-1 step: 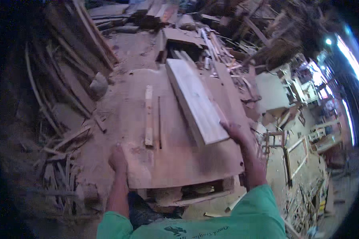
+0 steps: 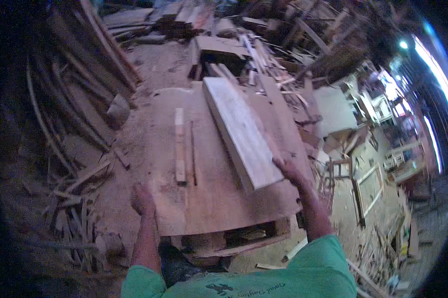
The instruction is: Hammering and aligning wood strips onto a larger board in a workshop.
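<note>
A long, thick pale wooden board (image 2: pixel 241 131) lies slantwise over a thin wooden sheet (image 2: pixel 214 213), its near end toward me. My right hand (image 2: pixel 289 171) grips the right edge of the board close to that end, with the fingers partly hidden. By the left edge of the sheet, my left hand (image 2: pixel 143 199) is curled closed, apart from the board, and nothing shows in it. Between the two hands, a narrow light wooden strip (image 2: pixel 180 146) and a thinner dark stick (image 2: pixel 193 154) lie on the sheet.
Beneath the sheet's front edge is a pallet-like wooden frame (image 2: pixel 253 247). Beyond the board stands an open wooden box (image 2: pixel 221 45). Long curved planks (image 2: pixel 80 99) lean at the left. Scrap offcuts (image 2: pixel 383 248) litter the lower right, near a small wooden frame (image 2: pixel 368 193).
The board's near end has shifted slightly toward me, with my right hand on it. The whole view has turned a little, so most things sit farther left.
</note>
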A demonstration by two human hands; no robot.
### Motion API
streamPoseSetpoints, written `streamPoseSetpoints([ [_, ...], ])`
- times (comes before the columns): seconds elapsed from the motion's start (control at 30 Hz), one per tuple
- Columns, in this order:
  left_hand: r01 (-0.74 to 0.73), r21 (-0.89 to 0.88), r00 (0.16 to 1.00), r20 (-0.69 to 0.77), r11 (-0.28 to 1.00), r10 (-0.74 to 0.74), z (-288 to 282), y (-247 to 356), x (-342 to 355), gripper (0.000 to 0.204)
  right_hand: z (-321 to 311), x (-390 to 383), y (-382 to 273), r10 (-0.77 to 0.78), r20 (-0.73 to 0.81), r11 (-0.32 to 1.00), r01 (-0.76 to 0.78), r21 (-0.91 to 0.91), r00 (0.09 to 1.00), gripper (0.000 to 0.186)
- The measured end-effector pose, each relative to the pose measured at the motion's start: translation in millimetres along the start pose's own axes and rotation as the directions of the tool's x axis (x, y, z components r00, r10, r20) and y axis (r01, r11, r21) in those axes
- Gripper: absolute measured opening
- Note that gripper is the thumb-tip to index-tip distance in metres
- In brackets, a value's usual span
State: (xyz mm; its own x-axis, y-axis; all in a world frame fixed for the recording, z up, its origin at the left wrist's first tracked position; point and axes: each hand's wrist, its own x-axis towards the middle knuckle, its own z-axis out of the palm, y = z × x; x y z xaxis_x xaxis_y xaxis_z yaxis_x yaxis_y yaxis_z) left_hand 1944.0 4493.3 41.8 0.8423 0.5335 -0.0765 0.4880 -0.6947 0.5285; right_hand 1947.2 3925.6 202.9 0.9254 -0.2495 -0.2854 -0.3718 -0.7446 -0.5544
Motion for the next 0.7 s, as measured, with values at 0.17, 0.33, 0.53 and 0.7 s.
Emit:
streamPoseSetpoints([
  [0.17,-0.564,0.075,0.757,-0.350,0.822,0.551,-11.2,54.8,-113.6,0.047,-20.4,-191.0,94.7,0.255,0.123,0.966,-0.249,-0.062,0.959,0.076],
  [0.33,-0.996,0.013,0.085,-0.009,0.085,0.996,-9.2,157.5,-302.1,0.075,-77.2,-379.8,162.0,0.390,0.278,0.882,-0.443,0.161,0.878,0.088],
  [0.53,-0.916,-0.262,-0.317,0.009,-0.303,0.949,0.8,237.0,-406.2,0.081,-139.9,-501.1,245.5,0.323,0.237,0.895,-0.377,0.237,0.916,0.078],
  [0.7,-0.770,-0.180,-0.612,-0.060,-0.612,0.788,19.9,248.3,-487.5,0.058,-169.1,-548.3,303.2,0.241,0.299,0.835,-0.354,0.420,0.923,0.069],
])
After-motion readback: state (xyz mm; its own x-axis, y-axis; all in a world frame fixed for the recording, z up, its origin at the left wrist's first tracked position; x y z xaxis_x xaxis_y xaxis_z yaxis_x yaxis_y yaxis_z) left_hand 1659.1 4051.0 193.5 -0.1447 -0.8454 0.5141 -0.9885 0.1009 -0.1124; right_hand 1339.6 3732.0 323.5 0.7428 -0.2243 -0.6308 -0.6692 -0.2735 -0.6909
